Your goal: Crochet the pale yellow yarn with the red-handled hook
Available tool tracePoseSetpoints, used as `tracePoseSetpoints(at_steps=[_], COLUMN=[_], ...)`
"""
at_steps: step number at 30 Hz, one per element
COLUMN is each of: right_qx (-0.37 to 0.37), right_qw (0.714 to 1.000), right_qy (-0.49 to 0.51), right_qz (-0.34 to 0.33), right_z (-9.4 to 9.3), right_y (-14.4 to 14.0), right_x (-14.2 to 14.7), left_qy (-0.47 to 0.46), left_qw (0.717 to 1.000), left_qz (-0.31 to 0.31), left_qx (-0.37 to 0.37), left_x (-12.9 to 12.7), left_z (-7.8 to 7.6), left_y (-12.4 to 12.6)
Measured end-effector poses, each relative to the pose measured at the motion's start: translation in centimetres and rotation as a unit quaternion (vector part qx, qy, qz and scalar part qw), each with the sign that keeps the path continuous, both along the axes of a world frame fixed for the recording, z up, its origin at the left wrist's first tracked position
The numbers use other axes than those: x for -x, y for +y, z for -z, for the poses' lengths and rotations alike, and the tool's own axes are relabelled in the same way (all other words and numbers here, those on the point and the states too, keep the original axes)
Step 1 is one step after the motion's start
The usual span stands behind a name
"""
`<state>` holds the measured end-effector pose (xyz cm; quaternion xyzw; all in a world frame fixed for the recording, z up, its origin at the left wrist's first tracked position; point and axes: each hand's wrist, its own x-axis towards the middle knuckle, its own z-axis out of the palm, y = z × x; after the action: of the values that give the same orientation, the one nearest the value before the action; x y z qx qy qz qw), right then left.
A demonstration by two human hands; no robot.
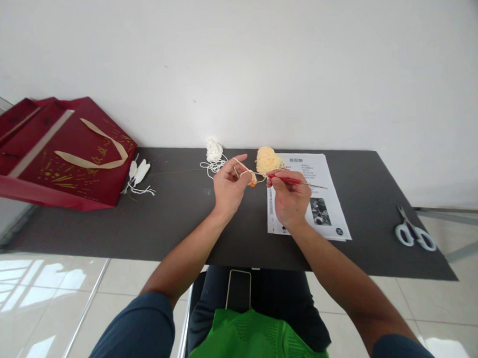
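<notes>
My left hand pinches a small crocheted piece in cream and orange, with yarn running over its raised fingers. Close by on the right, my right hand is closed around the red handle of a crochet hook, whose thin metal shaft points right over the paper. A strand of yarn spans the short gap between both hands. Just beyond them sits a ball of pale yellow yarn. Behind my left hand lies a ball of white yarn with loose loops.
Printed sheets lie under my right hand. Scissors with pale handles rest at the table's right end. A red gift bag stands at the left, beside small white crocheted pieces. A white wall borders the dark table.
</notes>
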<state>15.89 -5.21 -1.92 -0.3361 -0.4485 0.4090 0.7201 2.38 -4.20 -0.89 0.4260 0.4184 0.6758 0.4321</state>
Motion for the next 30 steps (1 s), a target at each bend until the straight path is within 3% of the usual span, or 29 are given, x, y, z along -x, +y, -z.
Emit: tracePoseSetpoints(at_steps=[7,13,18,23,26,30], right_qx=[-0.048,-0.096,-0.107,-0.114,-0.103,-0.031], right_qw=[0.995,0.981,0.970,0.967,0.975,0.995], right_qy=[-0.086,-0.168,-0.217,-0.228,-0.194,-0.096], right_qz=[0.022,0.028,0.016,0.024,0.015,-0.021], right_z=[0.2,0.9,1.4,1.5,1.4,1.0], right_y=[-0.8,-0.9,-0.6,-0.2,-0.3,-0.2], right_x=[0.0,-0.2,-0.4,-0.5,-0.2,0.2], left_qy=[0.043,-0.010,-0.086,-0.168,-0.200,-0.217], left_qw=[0.996,0.996,0.994,0.981,0.970,0.964], left_qz=[-0.078,-0.084,-0.042,0.047,0.090,0.108], left_qx=[0.000,0.021,0.046,0.084,0.104,0.113], left_x=[-0.4,-0.4,-0.4,-0.2,0.1,0.3], left_z=[-0.2,0.0,0.1,-0.3,-0.7,-1.0], left_y=[-0.3,-0.1,0.2,0.3,0.3,0.4])
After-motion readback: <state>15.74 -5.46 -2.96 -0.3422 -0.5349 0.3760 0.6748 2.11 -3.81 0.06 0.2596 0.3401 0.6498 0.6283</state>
